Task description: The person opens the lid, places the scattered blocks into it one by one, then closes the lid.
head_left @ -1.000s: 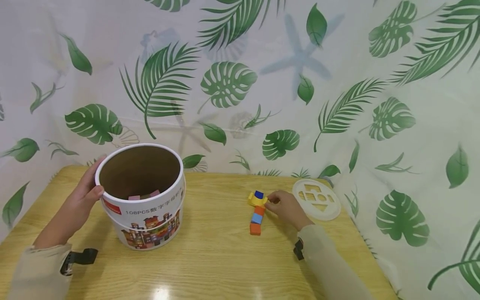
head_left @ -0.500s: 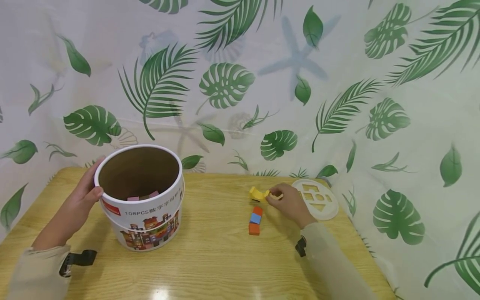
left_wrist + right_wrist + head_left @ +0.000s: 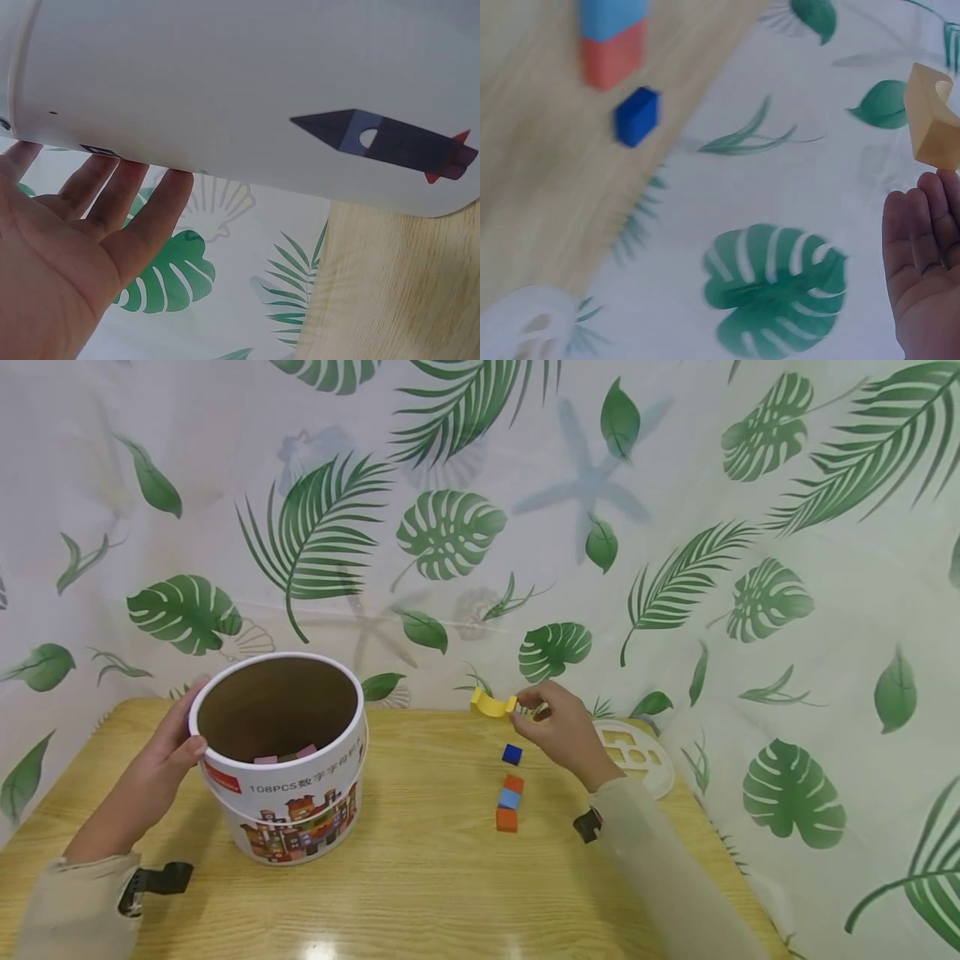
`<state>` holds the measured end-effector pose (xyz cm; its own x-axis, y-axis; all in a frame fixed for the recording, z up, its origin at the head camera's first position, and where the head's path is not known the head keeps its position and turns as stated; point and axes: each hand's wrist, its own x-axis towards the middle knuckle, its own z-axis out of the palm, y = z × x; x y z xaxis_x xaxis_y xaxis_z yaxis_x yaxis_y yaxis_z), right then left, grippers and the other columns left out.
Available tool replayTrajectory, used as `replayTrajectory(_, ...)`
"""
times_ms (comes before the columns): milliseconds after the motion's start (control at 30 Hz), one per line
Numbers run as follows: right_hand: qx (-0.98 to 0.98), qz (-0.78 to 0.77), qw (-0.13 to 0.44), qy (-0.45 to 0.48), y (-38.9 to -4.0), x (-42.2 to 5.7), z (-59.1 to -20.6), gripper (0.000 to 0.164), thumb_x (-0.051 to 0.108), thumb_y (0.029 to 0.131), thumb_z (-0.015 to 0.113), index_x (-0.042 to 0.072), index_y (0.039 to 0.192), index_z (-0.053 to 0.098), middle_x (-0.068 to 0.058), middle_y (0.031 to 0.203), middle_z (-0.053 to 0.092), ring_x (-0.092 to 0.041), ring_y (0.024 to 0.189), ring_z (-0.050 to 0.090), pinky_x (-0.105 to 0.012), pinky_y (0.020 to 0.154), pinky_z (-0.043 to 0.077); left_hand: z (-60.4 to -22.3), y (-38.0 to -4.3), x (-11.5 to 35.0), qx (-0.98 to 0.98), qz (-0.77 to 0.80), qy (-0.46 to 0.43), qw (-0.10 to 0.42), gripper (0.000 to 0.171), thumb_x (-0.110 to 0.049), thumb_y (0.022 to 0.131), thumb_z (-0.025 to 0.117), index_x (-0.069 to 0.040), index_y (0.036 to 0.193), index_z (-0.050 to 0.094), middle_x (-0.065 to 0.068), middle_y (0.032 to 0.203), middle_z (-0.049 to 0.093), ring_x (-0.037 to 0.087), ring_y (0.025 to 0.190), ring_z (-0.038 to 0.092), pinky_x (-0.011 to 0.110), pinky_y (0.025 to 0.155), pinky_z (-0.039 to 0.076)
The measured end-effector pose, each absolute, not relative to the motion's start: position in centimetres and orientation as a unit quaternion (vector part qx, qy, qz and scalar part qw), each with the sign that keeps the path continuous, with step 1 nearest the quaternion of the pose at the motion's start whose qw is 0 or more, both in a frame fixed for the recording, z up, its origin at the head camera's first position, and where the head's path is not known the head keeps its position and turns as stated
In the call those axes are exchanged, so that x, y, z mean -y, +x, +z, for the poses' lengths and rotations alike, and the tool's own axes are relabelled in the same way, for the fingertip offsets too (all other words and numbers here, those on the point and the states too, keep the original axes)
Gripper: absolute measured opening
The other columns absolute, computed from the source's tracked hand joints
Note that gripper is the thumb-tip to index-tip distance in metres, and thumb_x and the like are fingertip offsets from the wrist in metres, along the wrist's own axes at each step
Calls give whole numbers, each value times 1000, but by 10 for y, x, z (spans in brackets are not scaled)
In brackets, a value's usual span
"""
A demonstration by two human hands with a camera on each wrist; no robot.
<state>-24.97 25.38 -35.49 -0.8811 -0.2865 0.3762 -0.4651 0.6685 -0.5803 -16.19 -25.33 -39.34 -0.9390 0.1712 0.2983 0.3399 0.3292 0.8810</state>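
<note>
A white toy-block bucket (image 3: pixel 300 793) with printed pictures stands on the left of the table, pink blocks (image 3: pixel 266 760) visible inside. My left hand (image 3: pixel 161 760) grips its left side, thumb at the rim; in the left wrist view the fingertips touch the outer wall. Between thumb and fingers, my right hand (image 3: pixel 558 727) pinches a yellow arch block (image 3: pixel 492 703) by one end, raised with its hollow upward. Below it on the table lies a dark blue cube (image 3: pixel 512 754). A short row follows toward me: an orange block (image 3: pixel 513 783), a light blue block (image 3: pixel 510 799) and another orange block (image 3: pixel 507 820).
A round white lid (image 3: pixel 660 768) with cut-out shapes lies at the table's back right, partly behind the right hand. Leaf-printed sheeting (image 3: pixel 450 610) hangs close behind the wooden table (image 3: pixel 420 877) and along its right side.
My right hand has lifted the yellow arch block away from the row, up and to the back left. The dark blue cube now lies apart on the table. The left hand stays put.
</note>
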Motion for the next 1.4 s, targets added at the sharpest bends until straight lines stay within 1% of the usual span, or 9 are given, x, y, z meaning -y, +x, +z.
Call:
replayTrajectory(167,879,367,155,261,-254,-216,-335,24,17,94,76,7,115,72,-7,108,67,-23,100,64,-42,83,60,-393,-160,255,816,-550,-160,77,68,-20,111,41,-37,167,6,5,171,14,11,149,23,48,120,23)
replayTrajectory(333,844,391,179,321,-255,-171,-321,24,11,92,77,5,114,71,-8,107,67,-19,98,64,-37,82,60,-392,-161,255,817,-551,-154,73,68,-23,111,42,-39,166,6,3,171,15,17,151,22,68,117,22)
replayTrajectory(567,808,407,187,384,-249,-108,-311,24,11,91,78,4,112,70,-9,108,68,-19,98,64,-26,81,57,-392,-163,254,811,-558,-159,73,67,-20,111,41,-33,167,6,10,171,13,9,148,23,38,119,27)
replayTrajectory(633,806,399,178,398,-247,-92,-311,22,12,92,78,5,112,71,-9,108,68,-19,98,64,-23,82,56,-392,-164,254,806,-565,-161,72,67,-21,111,41,-33,167,6,11,171,12,13,150,21,54,122,23)
replayTrajectory(733,809,384,158,416,-243,-71,-310,21,13,92,77,5,111,72,-7,107,68,-17,98,63,-20,85,54,-391,-164,253,804,-569,-159,68,67,-22,111,41,-36,167,7,10,172,12,18,152,20,77,113,16)
replayTrajectory(933,833,330,139,421,-235,-41,-306,25,21,92,77,10,114,73,2,109,68,-10,102,61,-18,93,48,-390,-164,254,808,-563,-159,69,66,-23,112,41,-37,167,7,10,171,13,18,152,21,75,114,18)
replayTrajectory(1167,863,273,85,416,-231,-17,-304,26,24,95,74,11,117,71,3,112,67,-6,100,58,-12,89,45,-390,-164,253,813,-558,-153,66,67,-25,111,41,-38,166,6,11,171,14,29,151,22,76,112,22)
replayTrajectory(1233,872,259,65,411,-230,-12,-304,26,25,96,74,11,118,70,4,112,67,-5,100,58,-12,88,45,-390,-164,253,815,-555,-152,66,66,-25,111,41,-38,166,6,11,171,15,27,151,24,72,114,24)
replayTrajectory(1400,887,242,21,393,-229,-5,-303,32,29,96,74,12,124,70,6,118,67,-5,104,60,-14,91,47,-392,-164,256,825,-538,-155,77,66,-25,111,41,-37,166,8,7,169,20,9,142,32,30,110,37)
